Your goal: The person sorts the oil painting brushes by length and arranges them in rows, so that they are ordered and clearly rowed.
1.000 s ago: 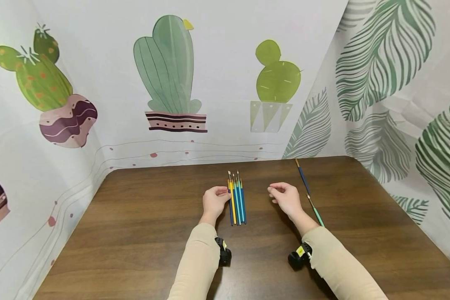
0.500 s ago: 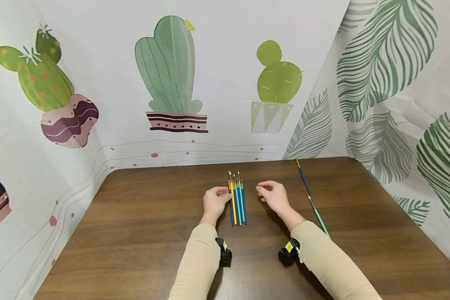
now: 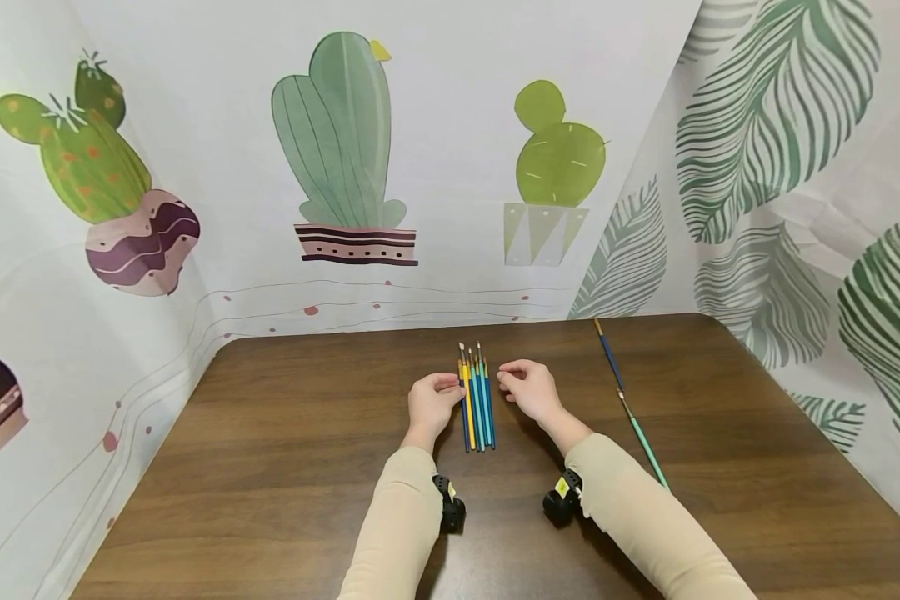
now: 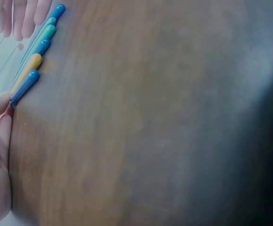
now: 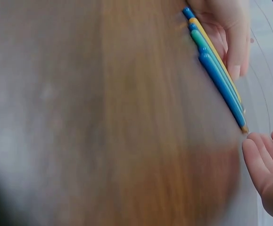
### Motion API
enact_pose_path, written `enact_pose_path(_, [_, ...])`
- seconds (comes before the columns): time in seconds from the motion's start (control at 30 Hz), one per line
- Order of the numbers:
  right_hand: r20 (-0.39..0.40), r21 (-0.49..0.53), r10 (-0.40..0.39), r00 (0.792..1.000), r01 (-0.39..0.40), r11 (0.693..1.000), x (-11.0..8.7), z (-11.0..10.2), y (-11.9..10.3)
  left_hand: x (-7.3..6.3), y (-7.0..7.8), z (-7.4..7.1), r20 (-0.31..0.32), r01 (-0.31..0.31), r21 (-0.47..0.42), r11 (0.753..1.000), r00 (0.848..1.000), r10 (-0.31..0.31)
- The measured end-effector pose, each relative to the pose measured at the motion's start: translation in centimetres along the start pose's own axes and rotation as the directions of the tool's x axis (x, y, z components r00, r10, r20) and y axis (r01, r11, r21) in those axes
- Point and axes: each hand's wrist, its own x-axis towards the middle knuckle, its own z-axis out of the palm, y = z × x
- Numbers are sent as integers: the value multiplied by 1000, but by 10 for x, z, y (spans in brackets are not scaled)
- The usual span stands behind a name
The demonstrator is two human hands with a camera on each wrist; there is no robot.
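Note:
Several paintbrushes lie side by side in a row on the table, bristles pointing away; among them are a yellow paintbrush [image 3: 471, 421] and a blue paintbrush [image 3: 491, 417] at the right edge. My left hand [image 3: 431, 406] rests at the row's left side, its thumb tip right at the outermost brushes. In the left wrist view the thumb and fingers meet the near blue handle [image 4: 27, 86]. Just right of the row, my right hand [image 3: 532, 390] holds nothing, fingers loosely bent. The right wrist view shows its fingertips close to the tip of the outer blue brush [image 5: 221, 84].
Farther right on the brown table [image 3: 292, 467] lie a blue paintbrush [image 3: 610, 356] near the back edge and a green-handled paintbrush [image 3: 645, 442], end to end. A cloth with printed cacti [image 3: 345, 150] and leaves hangs directly behind the table.
My right hand has moved left, from near the two separate brushes to beside the row. The left hand and the brushes have stayed in place.

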Motion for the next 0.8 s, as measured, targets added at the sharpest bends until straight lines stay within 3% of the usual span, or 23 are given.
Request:
enact_pose_path(0.5, [48, 178, 180, 982, -186, 966, 2, 14, -8, 1, 1, 0, 6, -1, -1, 1000, 1000, 1])
enact_pose_path(0.8, [39, 230, 221, 975, -224, 947, 5, 17, -7, 0, 1, 1, 2, -2, -2, 1000, 1000, 2])
